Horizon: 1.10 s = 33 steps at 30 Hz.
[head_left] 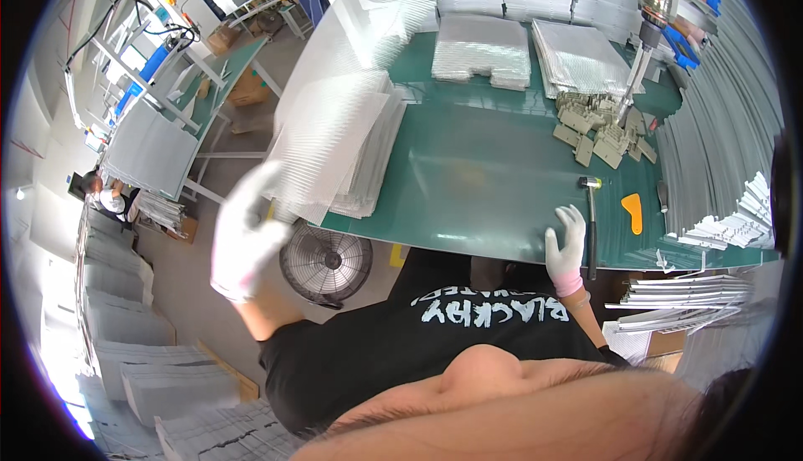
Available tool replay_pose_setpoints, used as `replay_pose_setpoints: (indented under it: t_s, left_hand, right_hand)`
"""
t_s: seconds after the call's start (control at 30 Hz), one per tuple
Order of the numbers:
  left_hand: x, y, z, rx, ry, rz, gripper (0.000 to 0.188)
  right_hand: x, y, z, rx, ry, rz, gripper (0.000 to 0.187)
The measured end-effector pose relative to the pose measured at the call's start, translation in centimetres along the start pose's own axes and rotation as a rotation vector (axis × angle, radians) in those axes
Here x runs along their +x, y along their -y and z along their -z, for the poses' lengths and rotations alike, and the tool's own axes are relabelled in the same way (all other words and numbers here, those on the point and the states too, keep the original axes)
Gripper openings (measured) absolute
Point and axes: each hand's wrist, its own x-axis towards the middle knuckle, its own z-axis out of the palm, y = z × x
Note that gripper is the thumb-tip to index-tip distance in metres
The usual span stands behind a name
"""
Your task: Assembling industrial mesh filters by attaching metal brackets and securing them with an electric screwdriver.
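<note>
My left hand (249, 231), in a white glove and smeared by motion, grips the near edge of a translucent ribbed plastic sheet (322, 118). The sheet is raised and blurred, slanting up and away over the left end of the green table (477, 168). Below it lies a stack of similar sheets (372, 164). My right hand (567, 248), also gloved, hovers at the table's front edge with fingers apart and holds nothing. Just right of it lies a hammer (592, 218) with a black handle. Farther right is a flat orange tool (633, 213).
A heap of beige plastic parts (606, 130) lies under a hanging tool (648, 43) at the right. Sheet stacks (481, 49) line the far side; grey panels (728, 135) stand right. A floor fan (326, 262) stands below the table's left corner. Another person (109, 197) is far left.
</note>
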Motion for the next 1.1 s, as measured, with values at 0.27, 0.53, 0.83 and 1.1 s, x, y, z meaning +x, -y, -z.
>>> replay_pose_setpoints:
  t_s: [0.27,0.53,0.83,1.1]
  left_hand:
    - [0.5,6.7,-25.1,0.811,0.771,-0.093,0.074]
    - [8.8,14.0,-27.5,0.529,0.675,-0.023,0.054]
    - [35.6,25.4,-32.4,0.662,-0.216,-0.039,0.082]
    - [44.2,26.1,-32.3,0.795,0.187,0.471,0.101]
  right_hand:
    - [4.2,-0.6,-3.0,0.185,-0.113,-0.085,0.048]
    - [5.5,-3.4,-6.8,-0.411,0.376,-0.094,0.055]
    - [8.9,-3.4,-8.5,-0.432,0.359,0.049,0.049]
    - [9.2,-3.5,-8.5,-0.483,0.319,-0.09,0.051]
